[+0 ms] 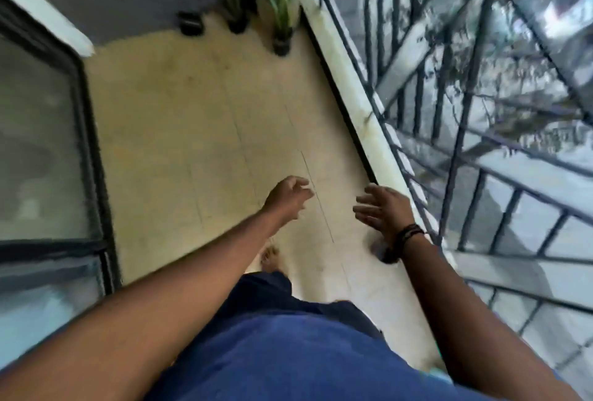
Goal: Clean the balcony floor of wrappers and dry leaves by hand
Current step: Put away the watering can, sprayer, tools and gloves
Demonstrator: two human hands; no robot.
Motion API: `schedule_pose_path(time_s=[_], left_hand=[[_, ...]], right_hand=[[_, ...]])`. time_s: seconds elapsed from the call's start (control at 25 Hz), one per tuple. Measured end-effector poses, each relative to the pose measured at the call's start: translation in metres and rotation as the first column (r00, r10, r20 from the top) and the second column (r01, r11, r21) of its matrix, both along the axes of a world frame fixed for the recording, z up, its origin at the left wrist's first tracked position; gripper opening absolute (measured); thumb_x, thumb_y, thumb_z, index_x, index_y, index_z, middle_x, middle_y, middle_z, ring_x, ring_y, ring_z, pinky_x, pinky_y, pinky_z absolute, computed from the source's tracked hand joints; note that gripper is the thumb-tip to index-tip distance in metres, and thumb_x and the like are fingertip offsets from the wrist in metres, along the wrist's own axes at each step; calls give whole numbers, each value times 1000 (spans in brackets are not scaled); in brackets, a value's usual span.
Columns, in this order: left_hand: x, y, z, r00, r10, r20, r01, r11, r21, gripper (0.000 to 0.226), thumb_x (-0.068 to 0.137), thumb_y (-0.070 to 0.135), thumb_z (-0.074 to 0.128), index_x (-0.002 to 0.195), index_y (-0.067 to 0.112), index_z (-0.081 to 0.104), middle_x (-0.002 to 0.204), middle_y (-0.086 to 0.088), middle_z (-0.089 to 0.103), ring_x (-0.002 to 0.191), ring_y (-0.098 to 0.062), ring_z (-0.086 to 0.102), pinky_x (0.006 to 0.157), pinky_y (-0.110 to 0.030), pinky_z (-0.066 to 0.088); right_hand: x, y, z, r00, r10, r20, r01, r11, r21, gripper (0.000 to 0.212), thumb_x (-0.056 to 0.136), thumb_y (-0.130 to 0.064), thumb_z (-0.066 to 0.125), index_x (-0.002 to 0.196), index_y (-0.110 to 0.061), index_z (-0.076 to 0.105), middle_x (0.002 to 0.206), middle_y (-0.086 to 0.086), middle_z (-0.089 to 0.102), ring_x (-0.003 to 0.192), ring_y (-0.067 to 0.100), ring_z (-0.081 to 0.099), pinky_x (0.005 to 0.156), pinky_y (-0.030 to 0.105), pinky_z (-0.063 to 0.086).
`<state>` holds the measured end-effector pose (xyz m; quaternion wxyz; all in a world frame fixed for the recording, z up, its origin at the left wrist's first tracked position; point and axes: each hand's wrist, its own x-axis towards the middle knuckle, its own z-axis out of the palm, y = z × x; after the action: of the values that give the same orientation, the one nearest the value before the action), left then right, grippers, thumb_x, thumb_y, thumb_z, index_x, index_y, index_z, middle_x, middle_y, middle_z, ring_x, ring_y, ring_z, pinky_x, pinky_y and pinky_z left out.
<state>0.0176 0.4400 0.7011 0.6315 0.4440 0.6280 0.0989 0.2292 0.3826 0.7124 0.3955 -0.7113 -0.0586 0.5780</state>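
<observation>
Both the left hand (290,196) and right hand (383,208) hang loose, holding nothing; no wrappers or leaves visible on balcony floor (199,118) beyond fingertips; likely light, brittle, pinch gently.

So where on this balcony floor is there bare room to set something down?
The widest free patch is the tiled floor between the glass door and the ledge, ahead of both open hands, left and right. It is crowded only at the far end, where three pots stand.
</observation>
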Motion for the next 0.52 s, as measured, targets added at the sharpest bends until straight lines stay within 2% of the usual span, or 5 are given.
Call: schedule_pose_path(time_s=[0.16, 0.24, 0.36, 0.52], left_hand=[[-119, 47, 51, 979, 167, 115, -178, 979, 96, 31, 100, 23, 62, 131, 17, 57, 113, -1, 64, 94, -21, 64, 66, -24, 50], [-166, 72, 59, 948, 297, 118, -313, 938, 151, 31, 100, 18, 61, 131, 16, 58, 112, -2, 63, 95, -22, 62, 67, -26, 49], [-207, 121, 60, 896, 417, 156, -441, 878, 188, 28, 100, 18, 61, 128, 17, 60, 113, -4, 63, 97, -23, 64, 74, -32, 50], [-236, 195, 37, 843, 517, 147, -535, 833, 141, 25, 99, 22, 63, 124, 22, 62, 118, -4, 67, 101, -24, 68, 77, -36, 53]], right_hand=[[-83, 77, 29, 990, 128, -53, -123, 987, 100, 16, 101, -15, 53, 106, -6, 64, 99, 19, 69, 79, 33, 71, 72, 39, 60], [-115, 106, 27, 983, 164, -84, -156, 983, 95, 19, 101, -16, 53, 109, -3, 64, 96, 18, 70, 78, 33, 70, 70, 39, 60], [-154, 155, 23, 970, 223, -99, -214, 973, 91, 19, 100, -18, 54, 107, -4, 64, 92, 17, 69, 76, 32, 69, 68, 37, 60], [-167, 241, 7, 956, 286, -63, -279, 954, 105, 21, 102, -16, 52, 108, -1, 65, 92, 18, 70, 79, 34, 70, 72, 40, 61]])
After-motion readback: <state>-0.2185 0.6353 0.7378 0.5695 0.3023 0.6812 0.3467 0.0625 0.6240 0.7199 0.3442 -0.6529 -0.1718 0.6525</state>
